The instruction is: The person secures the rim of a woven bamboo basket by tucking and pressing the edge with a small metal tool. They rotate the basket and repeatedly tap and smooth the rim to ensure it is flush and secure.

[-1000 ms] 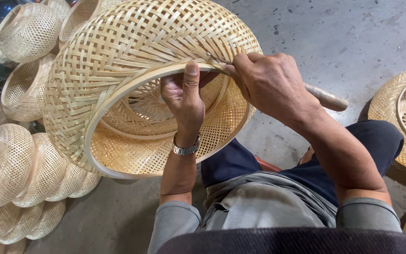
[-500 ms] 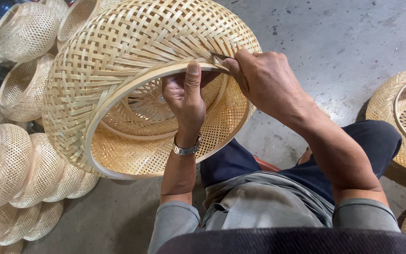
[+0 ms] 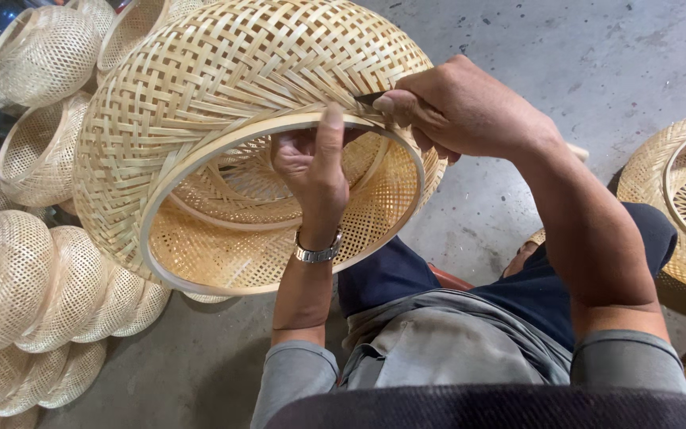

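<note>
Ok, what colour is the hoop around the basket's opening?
Pale tan, smooth and lighter than the weave; the hoop on the basket shows best in the head view.

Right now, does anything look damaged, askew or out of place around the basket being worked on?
Nothing stands out. The basket looks intact, weave even and rim hoop whole; left hand inside the rim, right hand on top holding a tool.

Pale tan crosshatch-woven bamboo shade [image 3: 224, 95]

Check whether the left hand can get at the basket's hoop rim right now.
Probably yes: the left hand is inside the basket mouth, thumb already pressed on the rim. The right hand works beside it, not blocking.
</note>
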